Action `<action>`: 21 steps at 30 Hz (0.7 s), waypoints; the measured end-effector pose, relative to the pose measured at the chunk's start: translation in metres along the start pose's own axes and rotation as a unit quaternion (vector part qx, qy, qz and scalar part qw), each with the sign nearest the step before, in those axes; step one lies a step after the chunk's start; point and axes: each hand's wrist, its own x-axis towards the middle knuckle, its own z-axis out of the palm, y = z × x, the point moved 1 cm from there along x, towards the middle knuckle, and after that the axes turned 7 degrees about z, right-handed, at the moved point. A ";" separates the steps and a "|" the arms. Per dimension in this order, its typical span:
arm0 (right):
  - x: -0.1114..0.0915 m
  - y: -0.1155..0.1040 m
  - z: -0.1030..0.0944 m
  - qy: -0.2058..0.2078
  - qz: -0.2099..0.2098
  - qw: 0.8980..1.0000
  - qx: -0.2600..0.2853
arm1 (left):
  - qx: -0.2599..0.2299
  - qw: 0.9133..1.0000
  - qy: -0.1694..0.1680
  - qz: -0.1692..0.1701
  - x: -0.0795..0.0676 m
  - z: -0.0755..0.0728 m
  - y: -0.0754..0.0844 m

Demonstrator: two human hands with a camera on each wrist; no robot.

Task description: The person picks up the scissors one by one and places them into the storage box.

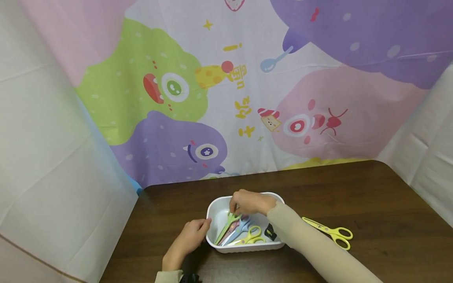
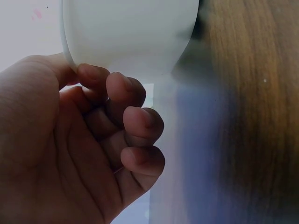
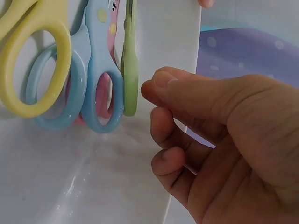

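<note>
A white plastic tray [image 1: 247,248] stands on the table. At its left end my left hand [image 1: 191,236] holds the rim between thumb and fingers; the left wrist view shows the tray wall [image 2: 131,32] above the curled fingers. My right hand [image 1: 249,201] is over the tray, loosely curled and holding nothing. Its fingertips are beside the handle of the green scissors [image 3: 131,84], with a small gap in the right wrist view. Blue scissors [image 3: 103,100], partly hidden pink scissors [image 1: 231,228] and yellow scissors [image 3: 65,74] lie next to them.
A small black object [image 1: 270,232] lies at the tray's right side, by the right sleeve. Another pair of yellow scissors [image 1: 332,232] lies on the brown table [image 1: 170,204], right of the tray. A printed cloth [image 1: 247,157] hangs behind the table.
</note>
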 end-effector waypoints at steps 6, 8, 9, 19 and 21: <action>-0.009 0.001 -0.006 0.003 -0.003 1.000 0.007 | 0.007 1.000 -0.001 -0.005 0.001 0.002 -0.001; -0.013 0.003 -0.007 0.007 -0.011 1.000 0.010 | 0.009 1.000 0.001 -0.004 0.002 0.002 -0.002; -0.015 0.003 -0.008 0.009 -0.016 1.000 0.013 | 0.009 1.000 0.001 -0.004 0.001 0.002 -0.002; -0.040 0.011 -0.015 0.046 -0.036 0.998 0.036 | 0.005 1.000 -0.001 -0.005 0.001 0.002 -0.001; -0.044 0.013 -0.016 0.056 -0.033 0.997 0.039 | 0.003 1.000 -0.001 -0.006 0.001 0.002 0.000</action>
